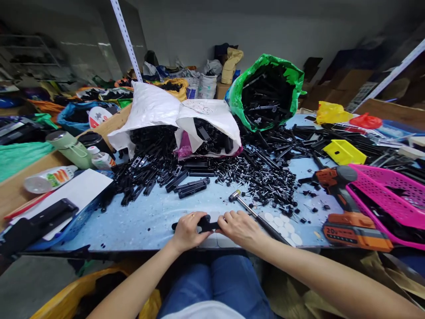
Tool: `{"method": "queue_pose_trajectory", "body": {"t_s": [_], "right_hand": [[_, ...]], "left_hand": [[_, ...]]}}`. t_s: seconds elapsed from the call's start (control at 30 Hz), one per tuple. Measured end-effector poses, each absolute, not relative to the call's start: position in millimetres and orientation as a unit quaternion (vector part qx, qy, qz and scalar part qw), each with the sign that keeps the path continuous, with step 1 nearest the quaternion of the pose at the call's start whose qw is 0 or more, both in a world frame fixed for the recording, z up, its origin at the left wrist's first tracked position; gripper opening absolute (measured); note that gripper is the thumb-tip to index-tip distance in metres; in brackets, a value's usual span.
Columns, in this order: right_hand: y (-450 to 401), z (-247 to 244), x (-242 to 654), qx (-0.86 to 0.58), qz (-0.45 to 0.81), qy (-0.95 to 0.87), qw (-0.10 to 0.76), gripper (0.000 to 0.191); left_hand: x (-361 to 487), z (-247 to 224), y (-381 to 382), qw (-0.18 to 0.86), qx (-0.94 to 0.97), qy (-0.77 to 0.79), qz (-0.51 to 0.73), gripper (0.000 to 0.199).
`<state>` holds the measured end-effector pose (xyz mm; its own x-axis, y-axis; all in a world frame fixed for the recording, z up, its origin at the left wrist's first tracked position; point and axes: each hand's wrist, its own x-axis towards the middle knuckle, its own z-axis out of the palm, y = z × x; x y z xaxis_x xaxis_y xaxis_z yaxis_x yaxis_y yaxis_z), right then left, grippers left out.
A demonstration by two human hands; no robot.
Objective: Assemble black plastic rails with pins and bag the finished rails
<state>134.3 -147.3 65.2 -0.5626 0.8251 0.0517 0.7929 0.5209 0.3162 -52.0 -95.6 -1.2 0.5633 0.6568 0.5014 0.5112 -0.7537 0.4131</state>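
Observation:
Near the front edge of the blue table, both hands are closed around a long black plastic part (207,224). My left hand (188,228) grips its left portion, fingers over the top and thumb below. My right hand (239,227) pinches its right end. The fingers hide much of the part, so its exact kind cannot be made out. Just right of my right hand lies a hammer (255,215), its handle slanting toward the table edge. White round discs (282,226) lie beside the handle. Beyond the hands are several black elongated parts (192,188).
Black-headed pins (265,177) are heaped mid-table, before white sacks (207,110) and a green sack (237,102) spilling black parts. On the right are a cordless drill (345,190) and a pink basket (392,186). Bottles (49,179) and a blue tray (73,223) stand left.

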Motion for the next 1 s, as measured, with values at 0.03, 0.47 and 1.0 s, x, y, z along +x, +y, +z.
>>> {"method": "queue_pose_trajectory", "body": {"t_s": [0.03, 0.47, 1.0], "right_hand": [[-148, 68, 134, 0.457, 0.165, 0.872, 0.055, 0.020], [-126, 69, 144, 0.349, 0.224, 0.910, 0.020, 0.029], [-106, 50, 157, 0.362, 0.185, 0.914, 0.007, 0.033]], "left_hand": [[-52, -2, -95, 0.109, 0.874, 0.319, 0.349, 0.034], [-51, 0, -95, 0.095, 0.861, 0.305, 0.396, 0.037], [-45, -11, -93, 0.051, 0.864, 0.338, 0.370, 0.034]]}}
